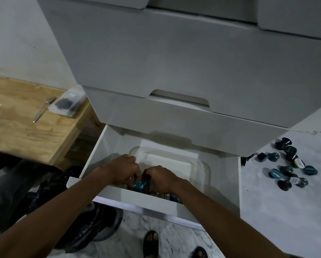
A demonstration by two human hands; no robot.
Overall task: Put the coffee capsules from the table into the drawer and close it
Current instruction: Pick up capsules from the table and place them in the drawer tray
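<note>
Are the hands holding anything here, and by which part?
Left hand and right hand curl around blue coffee capsules inside the drawer; the gripped part is hidden.

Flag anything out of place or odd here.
Loose capsules lie scattered on the table at right, tipped every way, some on their sides. Nothing looks spilled or damaged; the drawer stands open.

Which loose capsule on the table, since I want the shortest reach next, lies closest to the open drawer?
The dark capsule at the cluster's left edge, right beside the right wall of the drawer; every other capsule lies farther right.
</note>
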